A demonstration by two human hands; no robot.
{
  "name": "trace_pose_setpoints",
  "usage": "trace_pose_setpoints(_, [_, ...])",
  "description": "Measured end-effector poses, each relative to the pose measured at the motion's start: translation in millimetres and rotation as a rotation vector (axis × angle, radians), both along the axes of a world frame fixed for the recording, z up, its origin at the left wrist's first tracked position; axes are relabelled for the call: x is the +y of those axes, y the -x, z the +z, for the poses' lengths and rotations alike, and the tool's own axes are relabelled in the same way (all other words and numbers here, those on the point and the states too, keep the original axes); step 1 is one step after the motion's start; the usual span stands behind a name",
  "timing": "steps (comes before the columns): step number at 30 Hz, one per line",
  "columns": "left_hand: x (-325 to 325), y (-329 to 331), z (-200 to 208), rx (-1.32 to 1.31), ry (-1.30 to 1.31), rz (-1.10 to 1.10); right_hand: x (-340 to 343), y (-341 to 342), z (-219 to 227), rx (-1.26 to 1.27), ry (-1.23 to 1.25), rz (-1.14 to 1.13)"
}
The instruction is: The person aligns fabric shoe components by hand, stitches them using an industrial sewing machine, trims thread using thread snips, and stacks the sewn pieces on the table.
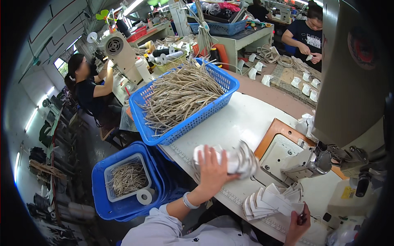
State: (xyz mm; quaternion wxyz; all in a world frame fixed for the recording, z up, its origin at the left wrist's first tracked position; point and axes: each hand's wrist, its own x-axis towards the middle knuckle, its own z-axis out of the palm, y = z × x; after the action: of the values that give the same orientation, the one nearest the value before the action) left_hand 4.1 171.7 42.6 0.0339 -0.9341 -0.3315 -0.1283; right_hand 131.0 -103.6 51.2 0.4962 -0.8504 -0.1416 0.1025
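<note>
Pale shirt cloth [197, 235] spreads across the near edge, its left sleeve leading to a wrist with a light band [188, 201]. From there the left hand [213, 172] reaches out over the white table [242, 108], palm down and fingers fairly spread, against a blurred bundle of white pieces [240, 162] with greyish strips looping at its right end. Motion blur covers both, so I cannot tell how firmly the hand grips the bundle. Near and to the right, the right hand [297, 225] is partly curled, thumb and fingertips touching the right end of a fan of white pieces [271, 201] at the table's near edge; I cannot tell whether it pinches one. Just beyond the fan, a sewing machine [357, 90] stands at the right, with an orange-brown plate [269, 137] in the tabletop beside it.

Beyond the left hand, a blue basket [195, 119] sits on the table, heaped with tan-grey cords [180, 96]. Lower, to the left, a blue tub [98, 184] contains a small pale basket [108, 178] of similar cords and a white roll [144, 197]. One co-worker [88, 84] sits at a machine on the far left; another [305, 37], far right, handles a white piece above a bench [283, 76]
</note>
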Motion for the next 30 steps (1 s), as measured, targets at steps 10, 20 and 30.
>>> trace_pose_setpoints(10, [26, 25, 37, -0.033, 0.052, -0.018, 27, -37, 0, 0.009, -0.031, 0.043])
trace_pose_setpoints(20, [2, -19, 2, -0.186, -0.014, 0.178, 37, -20, 13, -0.186, -0.175, 0.075])
trace_pose_setpoints(30, [-70, -36, 44, -0.309, 1.593, -0.750, 38, -10, 55, 0.008, -0.494, 0.067])
